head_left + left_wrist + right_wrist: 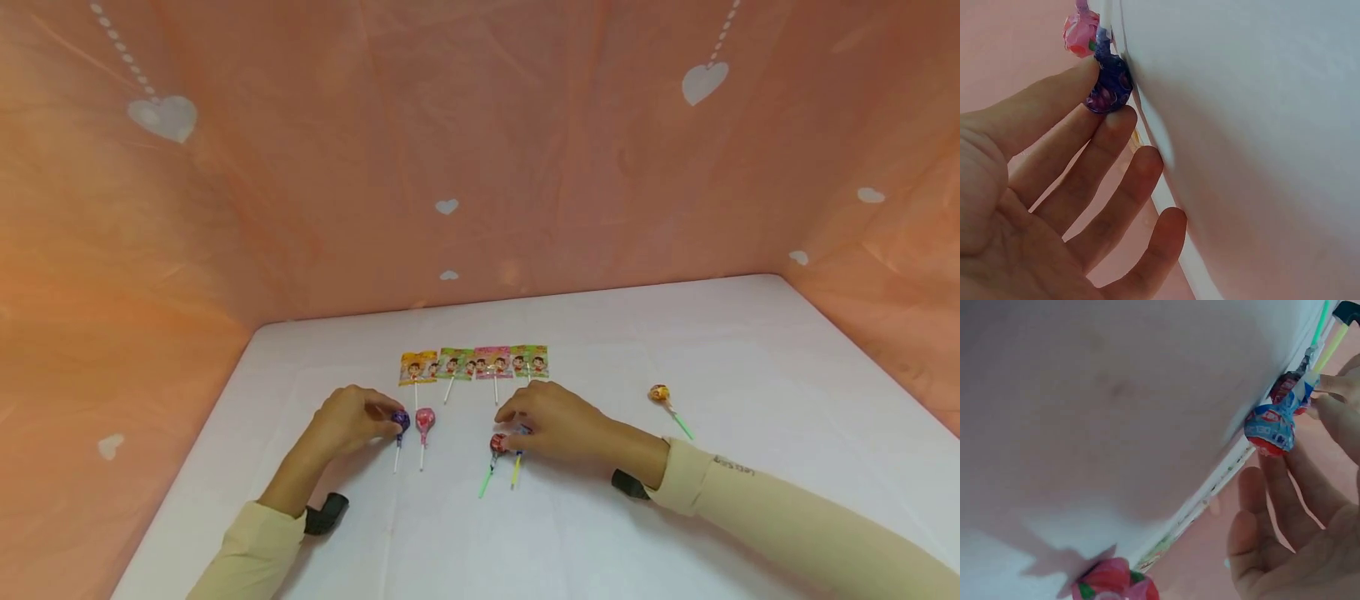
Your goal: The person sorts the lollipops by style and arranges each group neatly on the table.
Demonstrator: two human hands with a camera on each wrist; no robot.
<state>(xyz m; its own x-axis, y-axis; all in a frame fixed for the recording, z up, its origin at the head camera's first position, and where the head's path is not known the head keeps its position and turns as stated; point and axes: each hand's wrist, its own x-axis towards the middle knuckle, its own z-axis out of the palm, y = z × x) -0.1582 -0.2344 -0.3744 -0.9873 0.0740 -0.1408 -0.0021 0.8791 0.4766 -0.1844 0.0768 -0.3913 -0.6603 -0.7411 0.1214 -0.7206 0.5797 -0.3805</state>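
Peach-coloured cloth printed with white hearts walls in a white table (675,350) where sweets are being laid in rows; at the back four flat-packet lollipops (474,364) lie side by side, sticks pointing toward the person, and in front of them a second row of round ones is forming. The left hand (352,421) touches a purple lollipop (401,419) with its relaxed, slightly spread fingertips (1113,122), the head resting on the table just beside a pink lollipop (425,419); the right hand (555,425) has its thumb and fingers curled round a blue-wrapped lollipop (1272,428) that touches a red lollipop (497,443); an orange lollipop (659,393) lies well apart to the right. To do this placing well, each head should likely be nudged level with its neighbour and the stick swung parallel to the others, with light fingertip pressure so the round heads do not roll; the right-hand pair looks lower than the left-hand pair and probably wants sliding back into line. Packet fronts show cartoon faces, but their writing is too small to read; white letters on the blue wrapper are blurred, and small print on the right sleeve (750,492) cannot be made out.
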